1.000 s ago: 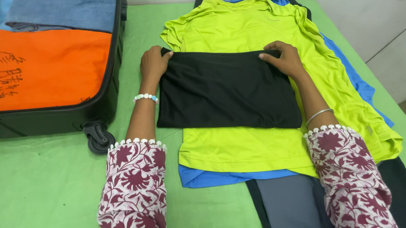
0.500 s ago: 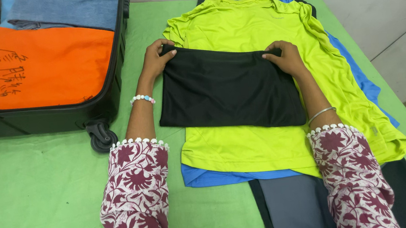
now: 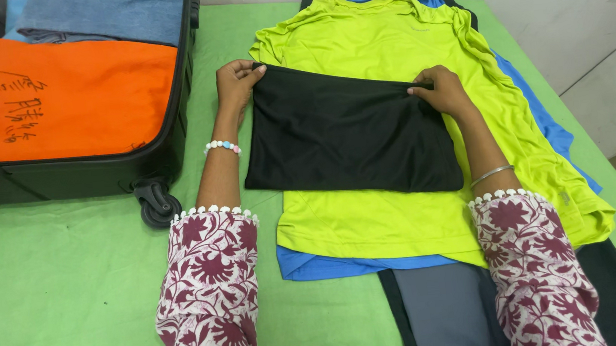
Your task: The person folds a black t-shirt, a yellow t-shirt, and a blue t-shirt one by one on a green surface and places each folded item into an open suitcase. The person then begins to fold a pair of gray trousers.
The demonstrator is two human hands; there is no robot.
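Black folded garment (image 3: 349, 135) lies lengthwise across my view, my left hand (image 3: 235, 82) and right hand (image 3: 442, 91) pinching its far corners.

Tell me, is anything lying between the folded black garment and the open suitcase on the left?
Nothing visible does. Both hands, left hand and right hand, pinch the far corners of the black garment. Between it and the suitcase lies only a bare strip of green cloth; the suitcase's raised black rim is the only edge to clear.

Both hands, left hand (image 3: 234, 84) and right hand (image 3: 442, 91), pinch the folded black garment (image 3: 349, 131) atop the lime shirt (image 3: 386, 45)
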